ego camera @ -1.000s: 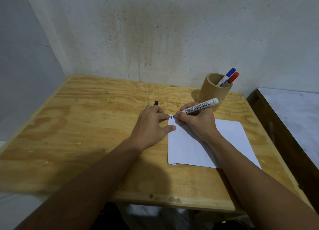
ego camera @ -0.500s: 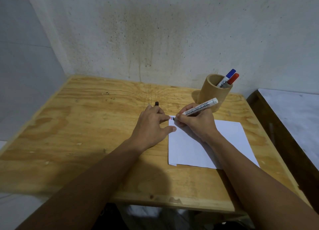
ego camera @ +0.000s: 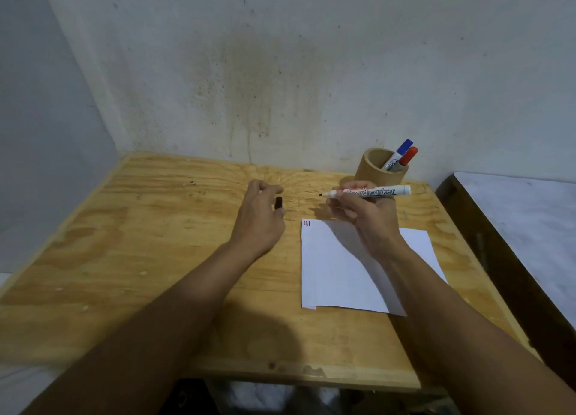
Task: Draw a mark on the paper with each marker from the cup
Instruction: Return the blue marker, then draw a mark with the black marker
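Note:
My right hand (ego camera: pixel 363 210) holds an uncapped white board marker (ego camera: pixel 371 192) level above the table, its black tip pointing left. My left hand (ego camera: pixel 260 218) holds the black cap (ego camera: pixel 279 203) between thumb and fingers, a short way left of the tip. White paper (ego camera: pixel 339 277) lies on the table under my right wrist, with three short marks (ego camera: pixel 307 223), red, blue and black, at its top left corner. A brown cup (ego camera: pixel 371 168) stands behind my right hand and holds a blue-capped marker (ego camera: pixel 400 153) and a red-capped marker (ego camera: pixel 408 156).
The plywood table (ego camera: pixel 156 259) sits in a corner against stained white walls. A dark-edged surface with a pale top (ego camera: pixel 514 227) stands close on the right. The table's front edge runs just below my forearms.
My right hand has lifted the marker off the paper's corner and turned it level. My left hand has risen from the paper with the cap. A black mark now shows beside the red and blue ones.

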A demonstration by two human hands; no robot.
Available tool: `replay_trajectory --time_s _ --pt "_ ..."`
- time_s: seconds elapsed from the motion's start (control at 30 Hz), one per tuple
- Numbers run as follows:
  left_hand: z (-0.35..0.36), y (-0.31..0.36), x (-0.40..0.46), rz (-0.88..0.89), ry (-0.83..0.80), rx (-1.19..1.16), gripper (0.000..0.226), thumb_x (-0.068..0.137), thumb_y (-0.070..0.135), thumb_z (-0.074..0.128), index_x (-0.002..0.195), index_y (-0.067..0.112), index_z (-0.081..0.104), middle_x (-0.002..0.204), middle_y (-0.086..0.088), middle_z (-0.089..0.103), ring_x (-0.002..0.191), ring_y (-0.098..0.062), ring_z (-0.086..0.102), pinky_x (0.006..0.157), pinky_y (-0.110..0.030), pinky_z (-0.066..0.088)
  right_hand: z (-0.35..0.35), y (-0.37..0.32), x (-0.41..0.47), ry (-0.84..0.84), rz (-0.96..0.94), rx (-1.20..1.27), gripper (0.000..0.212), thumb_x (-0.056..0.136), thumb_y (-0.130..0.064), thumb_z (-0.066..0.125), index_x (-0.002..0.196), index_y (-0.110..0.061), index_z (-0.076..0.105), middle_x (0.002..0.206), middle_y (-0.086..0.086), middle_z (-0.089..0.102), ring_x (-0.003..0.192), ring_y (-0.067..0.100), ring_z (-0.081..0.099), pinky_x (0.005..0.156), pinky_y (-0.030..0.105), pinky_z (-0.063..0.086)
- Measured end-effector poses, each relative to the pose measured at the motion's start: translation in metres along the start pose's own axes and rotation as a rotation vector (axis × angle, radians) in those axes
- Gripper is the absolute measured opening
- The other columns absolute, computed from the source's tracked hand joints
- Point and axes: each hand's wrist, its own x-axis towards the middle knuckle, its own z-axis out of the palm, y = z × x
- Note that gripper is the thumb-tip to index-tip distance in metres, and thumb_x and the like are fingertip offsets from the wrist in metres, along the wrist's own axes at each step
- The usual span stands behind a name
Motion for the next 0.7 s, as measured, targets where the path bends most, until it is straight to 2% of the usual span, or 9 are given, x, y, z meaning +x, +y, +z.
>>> replay_trajectory --time_s 0.07,0.13,0.17,0.23,0.3,0.4,0.53,0.63,0.7 --pt "0.000 -0.005 0.010 -0.023 -0.062 0.046 0.029 0.085 0.001 0.060 0.113 0.009 0.064 0.107 -0.005 0.054 0.094 -0.017 0.053 0.080 -0.022 0.039 0.000 -0.009 0.004 0.003 0.032 0.036 0.005 0.086 0.008 0.061 0.091 0.005 0.062 0.088 0.029 0.067 0.076 0.035 0.070 0.070 0.037 0.063" --pt "-0.002 -0.005 0.017 -0.056 -0.051 -0.018 0.021 0.083 -0.005 0.058 0.095 0.007 0.070 0.098 -0.013 0.066 0.086 -0.021 0.061 0.071 -0.018 0.044 0.002 -0.018 0.003 0.003 0.022 -0.001 0.003 0.088 0.005 0.060 0.089 0.003 0.062 0.085 0.027 0.069 0.072 0.034 0.071 0.068 0.038 0.062" --pt "-0.004 -0.003 0.019 -0.103 -0.039 -0.111 0.019 0.082 -0.007 0.059 0.088 0.008 0.070 0.092 -0.014 0.067 0.079 -0.021 0.063 0.066 -0.016 0.046 0.003 -0.022 0.003 0.000 0.008 -0.032 0.004 0.088 0.003 0.062 0.091 0.001 0.062 0.085 0.025 0.070 0.070 0.032 0.072 0.066 0.037 0.062" --pt "-0.010 0.008 0.021 -0.266 -0.040 -0.434 0.018 0.082 -0.006 0.060 0.081 0.010 0.068 0.084 -0.012 0.065 0.069 -0.020 0.062 0.066 -0.024 0.050 0.003 -0.029 0.001 -0.010 -0.023 -0.085 0.010 0.086 0.000 0.067 0.095 0.000 0.061 0.086 0.021 0.073 0.069 0.030 0.072 0.059 0.033 0.060" --pt "-0.017 0.023 0.023 -0.416 -0.099 -0.787 0.017 0.084 -0.006 0.059 0.083 0.009 0.067 0.081 -0.012 0.064 0.067 -0.021 0.062 0.069 -0.030 0.054 0.002 -0.034 0.000 -0.008 -0.052 -0.142 0.016 0.084 -0.004 0.071 0.096 0.006 0.064 0.083 0.018 0.073 0.069 0.029 0.072 0.057 0.030 0.057" --pt "-0.023 0.037 0.027 -0.485 -0.175 -1.041 0.018 0.086 -0.007 0.057 0.087 0.006 0.069 0.084 -0.015 0.067 0.071 -0.020 0.066 0.064 -0.026 0.059 0.003 -0.040 0.001 0.001 -0.106 -0.204 0.017 0.081 -0.008 0.076 0.089 0.005 0.069 0.074 0.013 0.073 0.065 0.026 0.071 0.054 0.029 0.054" --pt "-0.023 0.049 0.027 -0.511 -0.210 -1.157 0.016 0.086 -0.009 0.055 0.087 0.001 0.067 0.081 -0.019 0.066 0.067 -0.020 0.068 0.062 -0.028 0.060 0.004 -0.045 0.002 0.000 -0.186 -0.194 0.010 0.079 -0.004 0.077 0.079 0.001 0.069 0.065 0.008 0.069 0.056 0.023 0.067 0.046 0.024 0.045" --pt "-0.022 0.055 0.026 -0.500 -0.247 -1.174 0.015 0.087 -0.008 0.054 0.089 0.000 0.066 0.081 -0.018 0.065 0.064 -0.018 0.069 0.061 -0.028 0.060 0.003 -0.048 0.001 0.016 -0.220 -0.192 0.011 0.078 -0.005 0.079 0.078 -0.001 0.068 0.066 0.010 0.069 0.054 0.021 0.066 0.045 0.023 0.045" --pt "-0.022 0.059 0.026 -0.493 -0.275 -1.178 0.014 0.087 -0.007 0.054 0.088 0.000 0.067 0.081 -0.017 0.066 0.063 -0.018 0.069 0.060 -0.028 0.060 0.003 -0.050 0.001 0.018 -0.231 -0.220 0.016 0.078 -0.007 0.079 0.084 0.005 0.069 0.067 0.011 0.069 0.055 0.018 0.067 0.046 0.023 0.048"
